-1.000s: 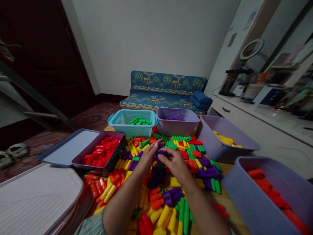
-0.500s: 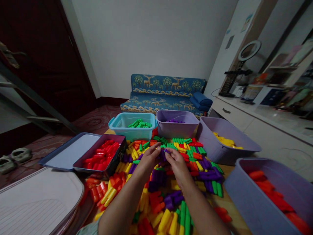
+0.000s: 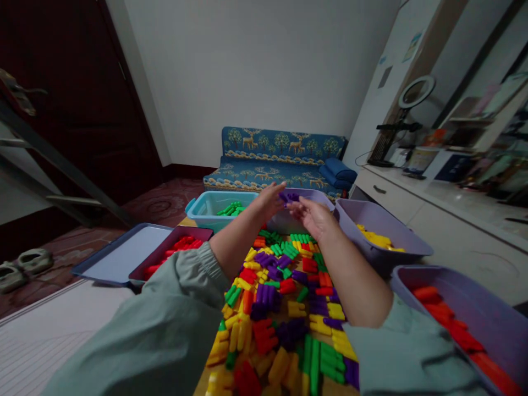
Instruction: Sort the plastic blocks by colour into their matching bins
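Note:
Both my hands are over the purple bin point(image 3: 284, 224) at the table's far edge. My left hand point(image 3: 269, 201) comes in from the left, fingers stretched out and apart. Opposite it is my right hand point(image 3: 312, 215), its fingers loosely extended. Between the fingertips show several purple plastic building pieces point(image 3: 290, 197); whether they touch the fingers or lie in the bin, I cannot tell. Below my arms, many tube-shaped pieces in red, yellow, green and purple cover the table, among them a purple cluster point(image 3: 266, 297) and a red piece point(image 3: 264, 335).
Left of the purple bin stands a light-blue bin point(image 3: 214, 221) with green pieces. At right are a bin point(image 3: 367, 257) with yellow pieces and another point(image 3: 412, 313) with red-orange ones. A lidded box point(image 3: 142, 269) of red pieces sits left. Behind is a blue sofa point(image 3: 264, 170).
My hands have moved forward from above the pile to the purple bin, and their fingers have spread apart. The purple pieces held over the pile are no longer there.

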A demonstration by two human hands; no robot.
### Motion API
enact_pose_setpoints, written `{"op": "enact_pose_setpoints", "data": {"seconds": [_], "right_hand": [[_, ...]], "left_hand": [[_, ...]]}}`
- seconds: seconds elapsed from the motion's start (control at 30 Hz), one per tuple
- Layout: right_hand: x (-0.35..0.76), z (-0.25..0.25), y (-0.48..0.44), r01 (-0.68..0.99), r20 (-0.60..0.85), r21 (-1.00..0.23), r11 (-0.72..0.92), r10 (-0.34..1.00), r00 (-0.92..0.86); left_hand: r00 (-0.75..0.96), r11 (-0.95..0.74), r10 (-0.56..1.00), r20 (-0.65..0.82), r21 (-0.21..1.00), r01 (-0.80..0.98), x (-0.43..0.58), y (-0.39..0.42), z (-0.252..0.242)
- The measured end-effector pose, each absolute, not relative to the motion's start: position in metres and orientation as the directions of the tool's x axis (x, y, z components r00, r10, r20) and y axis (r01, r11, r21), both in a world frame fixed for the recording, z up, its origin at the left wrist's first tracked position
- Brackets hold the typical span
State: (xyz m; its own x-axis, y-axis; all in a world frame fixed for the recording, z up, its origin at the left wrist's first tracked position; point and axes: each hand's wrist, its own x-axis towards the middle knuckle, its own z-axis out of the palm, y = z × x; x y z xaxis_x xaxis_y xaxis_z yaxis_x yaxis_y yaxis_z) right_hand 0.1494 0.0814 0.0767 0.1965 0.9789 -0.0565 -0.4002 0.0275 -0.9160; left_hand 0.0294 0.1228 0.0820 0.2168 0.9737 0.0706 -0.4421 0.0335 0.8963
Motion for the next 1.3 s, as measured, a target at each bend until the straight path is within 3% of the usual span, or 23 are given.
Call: {"op": "enact_pose_setpoints", "data": {"seconds": [0.13,0.23,0.3,0.4,0.5,0.7,0.9,1.0,1.1,1.17,1.23,1.3], "right_hand": [[0.165,0.020,0.045,-0.031,0.078,-0.996,0.083,0.986,0.148],[0.184,-0.004,0.014,0.306,0.148,-0.944,0.123,0.987,0.058],[0.199,-0.004,-0.003,0.550,0.152,-0.827,0.120,0.988,0.014],[0.223,0.010,-0.020,0.884,0.051,-0.464,0.055,0.998,-0.035],[0.242,0.020,-0.029,0.984,-0.064,-0.178,-0.017,0.998,0.006],[0.234,0.011,-0.031,0.997,-0.189,-0.071,-0.008,0.982,-0.006],[0.189,-0.011,-0.032,0.968,-0.086,-0.185,0.171,0.978,-0.190],[0.176,-0.022,-0.030,0.950,-0.015,-0.242,0.195,0.979,-0.205],[0.173,-0.034,-0.022,0.904,0.017,-0.406,0.136,0.990,-0.141],[0.172,-0.040,-0.016,0.785,0.036,-0.612,0.090,0.996,-0.086],[0.171,-0.042,-0.012,0.537,0.003,-0.842,0.059,0.994,-0.105],[0.170,-0.036,-0.012,0.266,-0.026,-0.964,0.028,0.980,-0.200]], "left_hand": [[0.247,-0.050,0.965,0.085,0.988,-0.144,0.008,0.079,0.020],[0.467,-0.211,0.876,0.123,0.967,0.141,-0.017,0.038,-0.007],[0.532,-0.344,0.840,0.104,0.860,0.376,-0.032,0.016,-0.007],[0.531,-0.464,0.844,0.082,0.608,0.644,-0.045,-0.007,0.006],[0.560,-0.511,0.828,0.011,0.425,0.747,-0.046,-0.020,0.014],[0.568,-0.534,0.822,-0.047,0.285,0.796,-0.034,-0.027,0.002],[0.513,-0.499,0.858,0.017,0.260,0.826,-0.021,-0.024,-0.020],[0.466,-0.459,0.881,0.074,0.367,0.809,-0.018,-0.017,-0.030],[0.401,-0.409,0.906,0.138,0.537,0.738,-0.018,-0.008,-0.041],[0.350,-0.348,0.925,0.149,0.702,0.621,-0.018,-0.004,-0.048],[0.318,-0.241,0.944,0.090,0.846,0.476,-0.017,-0.002,-0.052],[0.311,-0.200,0.948,0.075,0.897,0.394,-0.017,-0.001,-0.052]]}}
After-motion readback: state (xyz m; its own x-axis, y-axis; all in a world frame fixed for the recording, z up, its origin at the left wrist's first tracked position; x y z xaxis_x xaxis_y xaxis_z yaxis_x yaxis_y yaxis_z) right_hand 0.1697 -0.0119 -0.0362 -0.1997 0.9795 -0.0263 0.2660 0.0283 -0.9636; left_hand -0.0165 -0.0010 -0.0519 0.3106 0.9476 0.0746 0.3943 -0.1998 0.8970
